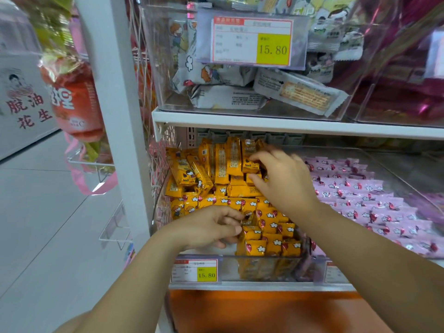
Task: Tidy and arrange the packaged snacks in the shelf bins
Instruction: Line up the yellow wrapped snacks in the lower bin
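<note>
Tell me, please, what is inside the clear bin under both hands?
It holds yellow snack packets: tidy rows in front, a jumbled pile behind. The left hand and right hand cover several; lower layers are mostly hidden.

Landmark: the clear bin (229,266) holding the yellow packets (271,219).

- Lower price tag (194,270), on the landmark's front wall: yellow field reads "15.80".
- Upper price tag (252,40), on the bin above (163,102) the landmark: yellow field reads "15.80"; its other lines are blurred.
- White carton (24,104), far left of the landmark: red characters "脆油花生".
</note>
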A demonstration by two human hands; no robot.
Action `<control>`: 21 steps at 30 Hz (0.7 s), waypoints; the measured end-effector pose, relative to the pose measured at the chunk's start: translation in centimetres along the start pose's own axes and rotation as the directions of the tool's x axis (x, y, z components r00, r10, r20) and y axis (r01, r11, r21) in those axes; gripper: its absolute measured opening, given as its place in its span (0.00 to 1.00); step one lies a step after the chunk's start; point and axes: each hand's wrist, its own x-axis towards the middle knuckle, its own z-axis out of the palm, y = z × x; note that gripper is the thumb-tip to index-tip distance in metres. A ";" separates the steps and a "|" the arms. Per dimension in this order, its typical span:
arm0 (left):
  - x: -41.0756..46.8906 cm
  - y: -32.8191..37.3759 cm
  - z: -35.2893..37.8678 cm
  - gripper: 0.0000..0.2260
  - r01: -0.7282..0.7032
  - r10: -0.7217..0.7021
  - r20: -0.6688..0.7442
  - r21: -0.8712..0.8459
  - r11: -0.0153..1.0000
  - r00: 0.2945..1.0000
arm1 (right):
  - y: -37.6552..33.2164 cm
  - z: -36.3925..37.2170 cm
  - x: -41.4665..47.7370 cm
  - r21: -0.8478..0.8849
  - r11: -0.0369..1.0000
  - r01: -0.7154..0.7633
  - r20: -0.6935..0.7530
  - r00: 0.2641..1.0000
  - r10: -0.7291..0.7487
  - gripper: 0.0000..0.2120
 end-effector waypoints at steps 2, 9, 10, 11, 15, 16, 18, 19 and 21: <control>-0.2 0.0 0.0 0.16 0.006 -0.006 -0.010 -0.011 1.000 1.000 | 0.0 0.3 0.1 0.058 0.998 -0.011 -0.013 1.000 0.012 0.13; -0.7 1.3 -0.4 0.08 -0.174 0.152 -0.210 -0.090 0.981 0.966 | 0.5 -0.4 -2.7 0.275 0.954 0.117 -0.284 0.958 -0.035 0.09; -0.8 1.6 -0.5 0.08 -0.220 0.184 -0.258 -0.116 0.969 0.948 | 0.4 -0.7 -3.6 0.278 0.950 0.144 -0.321 0.946 -0.050 0.09; -1.0 1.9 -0.4 0.08 -0.261 0.207 -0.299 -0.153 0.953 0.932 | 0.3 -0.9 -4.6 0.270 0.946 0.178 -0.354 0.932 -0.075 0.09; -1.5 2.6 0.3 0.16 -0.351 0.247 -0.305 -0.359 0.865 0.920 | -0.3 -1.1 -7.6 0.232 0.904 0.360 -0.417 0.876 -0.243 0.08; -1.6 2.8 0.6 0.19 -0.364 0.260 -0.300 -0.372 0.854 0.918 | -0.3 -1.1 -7.8 0.228 0.885 0.407 -0.409 0.864 -0.293 0.08; -1.8 2.8 0.9 0.21 -0.395 0.277 -0.338 -0.358 0.846 0.900 | -0.3 -0.8 -7.7 0.217 0.854 0.473 -0.349 0.855 -0.385 0.09; -1.8 2.7 0.8 0.21 -0.412 0.286 -0.364 -0.340 0.845 0.886 | -0.2 -0.7 -7.5 0.211 0.845 0.491 -0.310 0.854 -0.419 0.08; -2.0 2.5 0.2 0.17 -0.439 0.308 -0.414 -0.272 0.856 0.857 | 0.1 -0.8 -7.2 0.232 0.842 0.487 -0.248 0.867 -0.433 0.05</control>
